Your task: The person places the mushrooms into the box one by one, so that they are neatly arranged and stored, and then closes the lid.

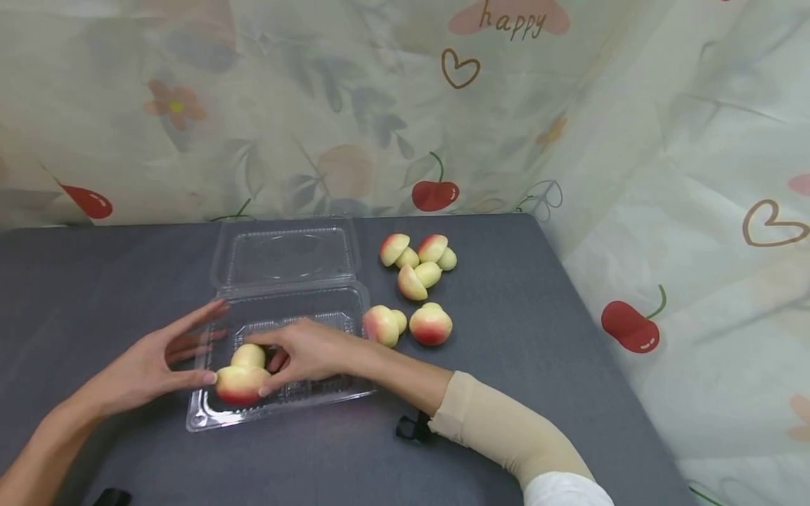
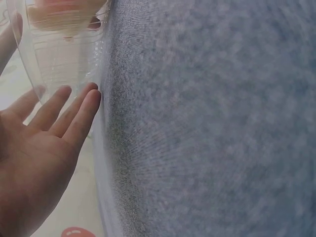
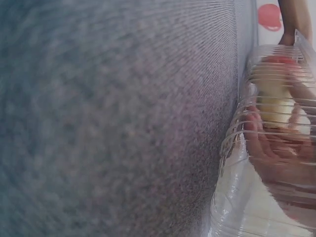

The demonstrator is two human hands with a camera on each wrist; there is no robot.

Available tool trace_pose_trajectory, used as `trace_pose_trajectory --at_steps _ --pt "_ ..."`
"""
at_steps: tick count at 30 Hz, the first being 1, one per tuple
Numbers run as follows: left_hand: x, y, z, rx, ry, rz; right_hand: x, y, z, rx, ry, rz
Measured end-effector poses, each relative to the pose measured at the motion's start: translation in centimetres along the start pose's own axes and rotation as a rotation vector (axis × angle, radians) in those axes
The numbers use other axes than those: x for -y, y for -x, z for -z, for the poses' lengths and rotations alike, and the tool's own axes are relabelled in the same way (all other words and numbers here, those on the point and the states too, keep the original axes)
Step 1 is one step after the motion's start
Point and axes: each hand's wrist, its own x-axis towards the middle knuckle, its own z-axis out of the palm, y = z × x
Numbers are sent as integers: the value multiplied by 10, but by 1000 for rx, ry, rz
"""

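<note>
Clear plastic forms a hinged container (image 1: 285, 416) in the left half of the head view, its lid (image 1: 287, 254) laid back toward the top. A red-and-cream mushroom-shaped piece (image 1: 243, 385) sits at the container's lower left corner, cap down; whether it touches the base is hard to tell. The right hand (image 1: 310, 351) pinches it between thumb and fingers, some fingers hidden behind the stem. The left hand (image 1: 155, 362) is spread, its thumb tip at the cap's left edge, the other fingers blurred. Five similar pieces (image 1: 413, 281) lie right of centre, the lower left one partly covered by the right forearm. A black object (image 1: 413, 427) shows partly beneath that arm; another (image 1: 114, 497) is cut off at the lower left edge. The grey table (image 1: 506, 351) meets a pale sheet (image 1: 272, 105) printed with cherries, flowers and hearts; "happy" is readable at the upper right of centre.

In the left wrist view, grey cloth-like surface fills the right side. The left hand's fingers stand apart at lower left; the piece is blurred through plastic and cropped at upper left.

In the right wrist view, ribbed plastic at right distorts the right hand and the piece, so contact is unclear there.
</note>
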Motion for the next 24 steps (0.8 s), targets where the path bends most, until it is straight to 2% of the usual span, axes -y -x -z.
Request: trace_pose_trajectory --at_steps 7,14,21,24 --pt "1 1 -2 -1 32 -57 -1 0 -1 34 22 1" --pt "0 0 -2 0 26 -36 -5 0 3 36 -14 -5" --pt "0 0 -2 -3 22 -45 -9 6 8 -23 34 -9" --pt "0 0 -2 -5 28 -56 -10 10 12 -49 18 7"
